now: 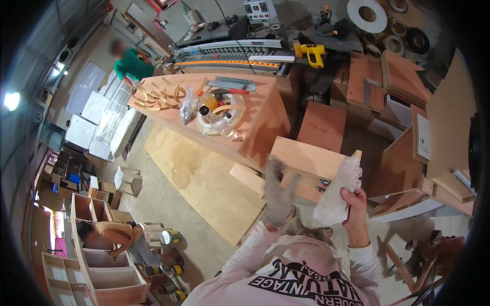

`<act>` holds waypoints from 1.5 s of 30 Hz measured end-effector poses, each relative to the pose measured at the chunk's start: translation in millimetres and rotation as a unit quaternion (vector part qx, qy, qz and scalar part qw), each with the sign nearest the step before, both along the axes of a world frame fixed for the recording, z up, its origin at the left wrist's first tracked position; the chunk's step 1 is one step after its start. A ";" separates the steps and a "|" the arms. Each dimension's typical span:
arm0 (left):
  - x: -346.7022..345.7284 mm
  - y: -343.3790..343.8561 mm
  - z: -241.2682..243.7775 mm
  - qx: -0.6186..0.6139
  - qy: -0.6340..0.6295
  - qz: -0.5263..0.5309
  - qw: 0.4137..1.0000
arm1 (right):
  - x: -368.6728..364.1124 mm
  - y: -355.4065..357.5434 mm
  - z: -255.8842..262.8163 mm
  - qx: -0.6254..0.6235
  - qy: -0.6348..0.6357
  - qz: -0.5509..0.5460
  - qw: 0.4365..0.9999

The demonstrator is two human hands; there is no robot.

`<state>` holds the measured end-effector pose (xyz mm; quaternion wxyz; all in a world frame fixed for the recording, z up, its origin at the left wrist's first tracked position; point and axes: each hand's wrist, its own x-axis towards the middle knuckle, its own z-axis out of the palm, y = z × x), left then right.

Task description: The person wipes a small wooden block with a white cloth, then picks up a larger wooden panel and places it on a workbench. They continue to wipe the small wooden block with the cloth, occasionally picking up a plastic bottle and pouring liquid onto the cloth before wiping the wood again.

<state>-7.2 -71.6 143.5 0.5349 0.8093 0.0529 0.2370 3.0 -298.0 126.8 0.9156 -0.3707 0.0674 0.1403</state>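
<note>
My right hand (355, 204), bare, grips an off-white cloth work glove (337, 195), thumb on its near face. The glove's finger end points up and away from me. My left hand (278, 197) wears a greyish work glove and is blurred by motion. Its thumb stands apart from the fingers, and nothing shows between them. Just beyond both hands lies a pale wooden panel (308, 157). Small dark, red and blue items (323, 185) sit by the panel's near edge, too small to make out.
A wooden cabinet (264, 118) ahead bears wood-coloured edging strips (157, 95), bottles and pliers (233, 91). Behind stands a roller machine (229, 53) with a yellow heat gun (314, 55). Panels (402, 164) crowd the right. A plywood sheet (199, 168) lies left. Two people (134, 65) (118, 237) work nearby.
</note>
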 end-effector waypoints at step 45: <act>161.6 91.3 -31.5 0.058 -0.035 -0.334 0.940 | 128.4 106.5 -30.1 -0.504 -0.178 -0.018 0.845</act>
